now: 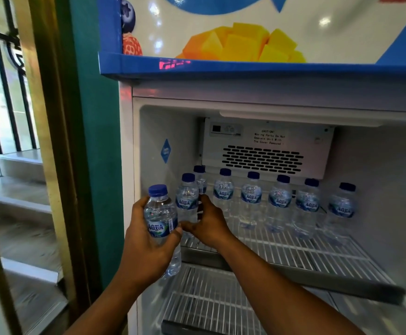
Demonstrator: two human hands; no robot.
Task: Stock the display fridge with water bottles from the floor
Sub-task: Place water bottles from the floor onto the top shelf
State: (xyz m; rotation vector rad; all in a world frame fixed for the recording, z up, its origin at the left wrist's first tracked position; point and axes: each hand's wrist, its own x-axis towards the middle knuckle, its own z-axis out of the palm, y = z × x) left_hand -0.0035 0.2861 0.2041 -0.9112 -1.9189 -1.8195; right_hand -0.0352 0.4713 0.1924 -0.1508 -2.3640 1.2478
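Blue-capped water bottle (161,215) gripped upright in left hand (146,240), fingers wrapped round its labelled body, held just outside the near-left corner of the open fridge (366,97). Right hand (208,226) reaching in over the top wire shelf (293,247), thumb and fingers partly curled against a second bottle (187,201) standing at the shelf's left end; whether closed on it or merely steadying it cannot be told. Further back, a row of six bottles (280,201) standing upright along the rear of the shelf, running left to right beneath the fan cover (267,146). Lower shelf (209,298) bare in the part visible. Held bottle's long axis vertical, matching those already shelved, with open wire to the right of the second bottle and in front of the back row. Left hand nearer the next placement, likely a short push forward and right onto the shelf beside the right hand. No floor stock in view.
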